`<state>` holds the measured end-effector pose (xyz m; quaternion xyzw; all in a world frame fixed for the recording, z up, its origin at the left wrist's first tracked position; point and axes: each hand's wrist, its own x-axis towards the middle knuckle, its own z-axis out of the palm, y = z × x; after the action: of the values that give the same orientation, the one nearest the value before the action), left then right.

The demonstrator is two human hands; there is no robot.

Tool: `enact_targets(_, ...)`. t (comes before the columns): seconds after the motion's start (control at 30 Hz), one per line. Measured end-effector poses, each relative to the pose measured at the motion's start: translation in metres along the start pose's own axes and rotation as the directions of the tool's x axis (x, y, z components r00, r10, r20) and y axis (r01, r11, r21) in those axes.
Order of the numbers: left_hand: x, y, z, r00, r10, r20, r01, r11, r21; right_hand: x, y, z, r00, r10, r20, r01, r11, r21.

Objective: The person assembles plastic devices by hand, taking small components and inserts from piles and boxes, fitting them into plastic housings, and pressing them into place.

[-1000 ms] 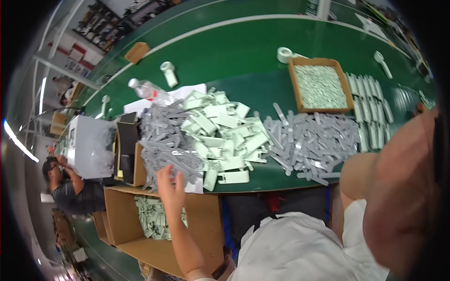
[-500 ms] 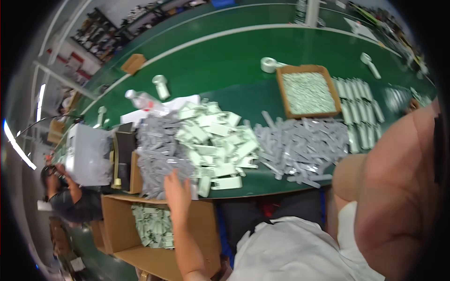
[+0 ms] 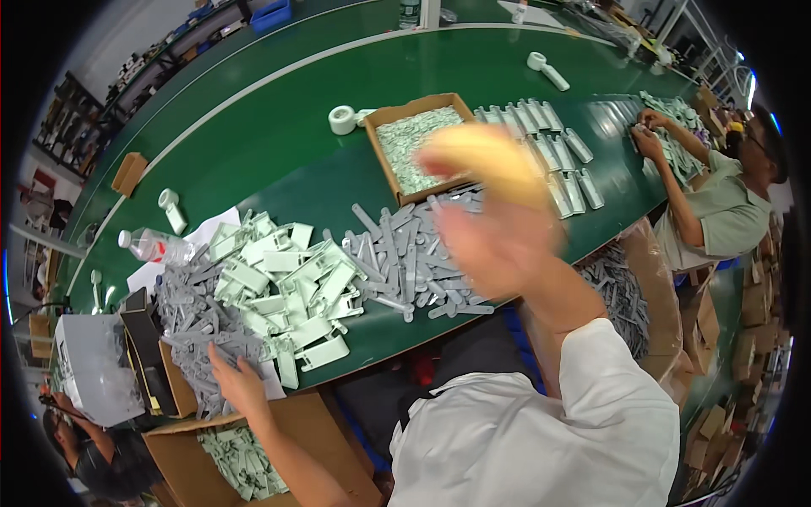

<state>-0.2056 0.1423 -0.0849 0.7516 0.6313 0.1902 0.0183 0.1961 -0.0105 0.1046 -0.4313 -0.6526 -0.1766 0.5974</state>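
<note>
My left hand [image 3: 237, 382] has its fingers apart at the near edge of a heap of grey plastic strips [image 3: 194, 308], with nothing visible in its grasp. Right beside that heap lies a pile of pale green plastic housings [image 3: 283, 279]. My right hand [image 3: 498, 215] is raised over a second heap of grey strips [image 3: 401, 258] and is smeared by motion. Its fingers, and anything in them, cannot be made out. Behind it stands a shallow cardboard tray [image 3: 386, 160] full of small pale green pieces, partly hidden by the hand.
Rows of pale assembled parts [image 3: 576, 193] lie right of the tray. A cardboard box [image 3: 325, 439] with green housings stands below the table edge. A plastic bottle [image 3: 156, 247] lies at the left. Another person [image 3: 718, 203] works at the right, near a box of grey strips [image 3: 615, 296].
The view has swung to the right, bringing in the other person. My right arm has moved from the right rim to over the middle heap. My left hand stays at the left grey heap.
</note>
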Motion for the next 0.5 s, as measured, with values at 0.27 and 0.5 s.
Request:
enact_targets(0.27,0.008,0.004,-0.003,0.97,-0.243,-0.022,0.243,0.97,0.005,-0.118,0.114,0.112,0.438,0.578,0.689,-0.106,0.794,-0.599)
enact_targets(0.5,0.01,-0.022,0.003,0.94,-0.317,-0.13,0.318,0.948,-0.011,-0.127,0.136,0.147,0.42,0.616,0.667,-0.182,0.777,-0.603)
